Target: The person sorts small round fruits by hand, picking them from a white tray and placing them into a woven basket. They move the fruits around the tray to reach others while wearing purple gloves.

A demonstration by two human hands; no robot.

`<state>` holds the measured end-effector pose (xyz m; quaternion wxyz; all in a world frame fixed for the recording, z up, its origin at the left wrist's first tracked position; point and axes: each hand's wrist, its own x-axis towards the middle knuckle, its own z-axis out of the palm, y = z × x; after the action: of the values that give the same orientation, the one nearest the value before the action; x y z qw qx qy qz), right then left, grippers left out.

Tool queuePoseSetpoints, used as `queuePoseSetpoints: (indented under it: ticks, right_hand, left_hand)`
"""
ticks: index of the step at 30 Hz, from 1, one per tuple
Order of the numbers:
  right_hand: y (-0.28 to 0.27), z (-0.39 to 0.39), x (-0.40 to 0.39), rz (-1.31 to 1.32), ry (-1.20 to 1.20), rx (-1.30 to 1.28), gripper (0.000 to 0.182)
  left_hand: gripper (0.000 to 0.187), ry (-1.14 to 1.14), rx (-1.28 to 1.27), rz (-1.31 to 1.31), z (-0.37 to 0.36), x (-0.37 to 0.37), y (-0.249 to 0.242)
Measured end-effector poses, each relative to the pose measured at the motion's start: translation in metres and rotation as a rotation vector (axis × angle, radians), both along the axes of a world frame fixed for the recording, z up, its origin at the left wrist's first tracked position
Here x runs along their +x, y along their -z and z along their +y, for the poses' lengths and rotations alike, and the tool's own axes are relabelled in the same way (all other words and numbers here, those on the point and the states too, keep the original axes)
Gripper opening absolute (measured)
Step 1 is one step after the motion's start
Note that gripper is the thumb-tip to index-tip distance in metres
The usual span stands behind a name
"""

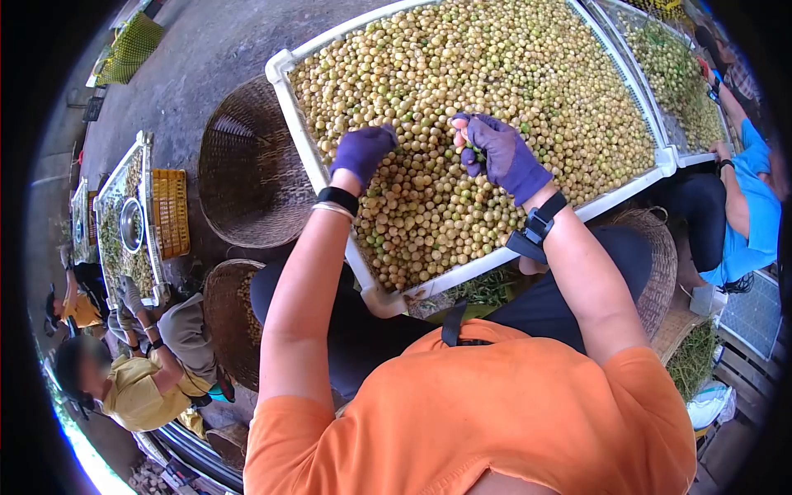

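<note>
A heap of small round yellow-green fruits (429,190) fills the white-framed tray (294,124) in front of me. My left hand (363,154), in a purple glove, is closed just over the fruits, with its fingertips turned away from view. To its right, my right hand (500,157) wears a purple glove with some bare fingertips showing. Its thumb and fingers are pinched together above the heap. A bit of green shows by these fingertips, but what they hold is too small to name.
A large woven basket (247,169) stands left of the tray, with a smaller basket (227,318) holding fruits below it. Another basket (660,260) is by my right knee. Co-workers sit left and right; a second fruit tray (681,91) adjoins mine.
</note>
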<state>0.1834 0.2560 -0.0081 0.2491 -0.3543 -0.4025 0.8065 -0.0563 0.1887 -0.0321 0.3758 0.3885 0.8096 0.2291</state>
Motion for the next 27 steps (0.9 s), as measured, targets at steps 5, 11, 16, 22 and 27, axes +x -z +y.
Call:
queuePoseSetpoints:
  ticks: [5,11,16,22,27]
  right_hand:
    - [0.001,0.003,0.003,-0.028,0.030,0.019,0.032]
    - [0.004,0.008,0.004,0.044,0.095,-0.090,0.035]
    - [0.004,-0.001,0.001,0.265,0.056,-0.329,0.042]
    - [-0.017,-0.048,-0.005,0.040,0.298,-0.176,0.031]
    - [0.005,-0.067,0.000,0.038,0.386,-0.077,0.025]
  left_hand:
    - [0.035,0.453,-0.074,0.428,0.006,0.014,0.009]
    - [0.024,0.049,-0.005,-0.383,-0.002,-0.002,-0.004]
    - [0.020,-0.253,0.374,-1.382,-0.025,0.034,-0.009]
    - [0.017,-0.044,0.362,-0.965,-0.058,0.081,-0.045]
    - [0.015,0.277,0.633,-0.134,-0.061,0.114,-0.045]
